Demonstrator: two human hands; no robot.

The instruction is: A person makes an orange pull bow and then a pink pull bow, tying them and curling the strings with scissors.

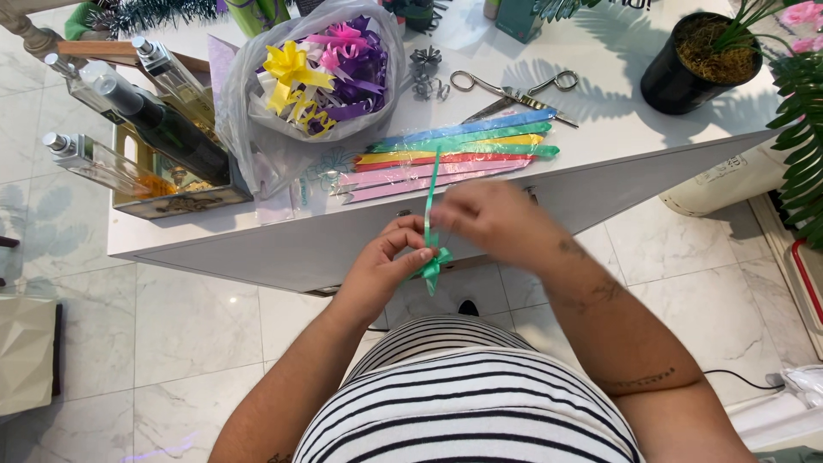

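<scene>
I read this as the middle of forming a pull bow: the green ribbon [431,225] is already bunched into small loops at its lower end, so my judgement is that the gathering is partly done and not yet finished. The left hand [387,261] has its fingers [417,255] pinched together on the bunched loops, thumb against forefinger, with the little green bow poking out just to the right of the fingertips. The right hand [490,221] is higher and blurred; it looks closed on the ribbon strand where the strand runs up past it, but I cannot tell the exact grip. The free tail of the ribbon rises straight from between the two hands and ends over the fan of spare ribbon strips [446,156] lying on the worktop [617,184].

So the ribbon is held in the air, in front of the worktop's edge and not resting on it, clamped low by the left fingers and taken higher by the right. The next move, as I judge it, calls for a steady pinch on the loops while the strand is drawn, keeping the pull in line so the loops do not slip out sideways.

Scissors [514,93] lie beyond the strips, and a bag of finished bows [326,69] sits to the left.
</scene>
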